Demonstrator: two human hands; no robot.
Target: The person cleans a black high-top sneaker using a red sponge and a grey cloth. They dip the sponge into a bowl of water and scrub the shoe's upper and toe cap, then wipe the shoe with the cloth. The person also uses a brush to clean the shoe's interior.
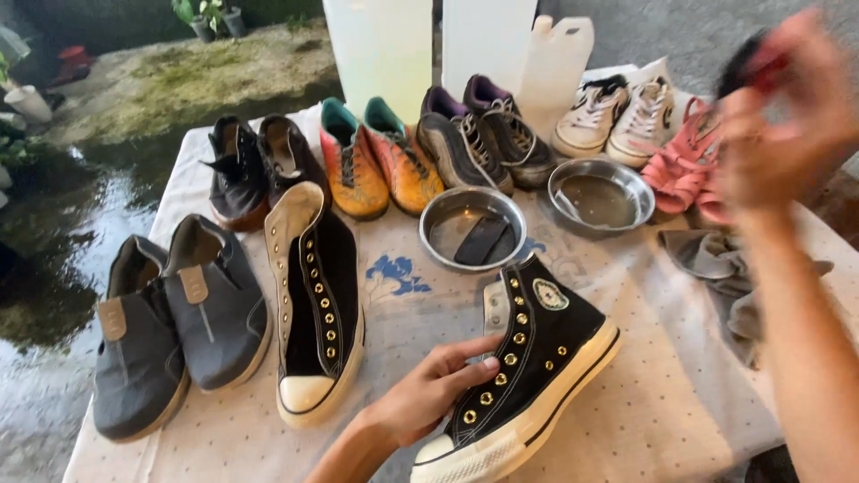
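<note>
My left hand (428,390) rests on the eyelet side of a black high-top sneaker (528,367) with a white sole, holding it tilted on the cloth-covered table (662,402). Its mate (315,300) lies to the left without laces. My right hand (780,116) is raised at the upper right, blurred, gripping a small dark object with red on it (750,61); what it is I cannot tell.
Two steel bowls (472,225) (600,192) sit mid-table, the nearer one with a dark piece inside. Pairs of shoes line the back: black (255,170), orange (380,161), dark purple (479,134), white (617,112), pink sandals (682,165). Grey slip-ons (174,322) lie left; a grey rag (725,277) right.
</note>
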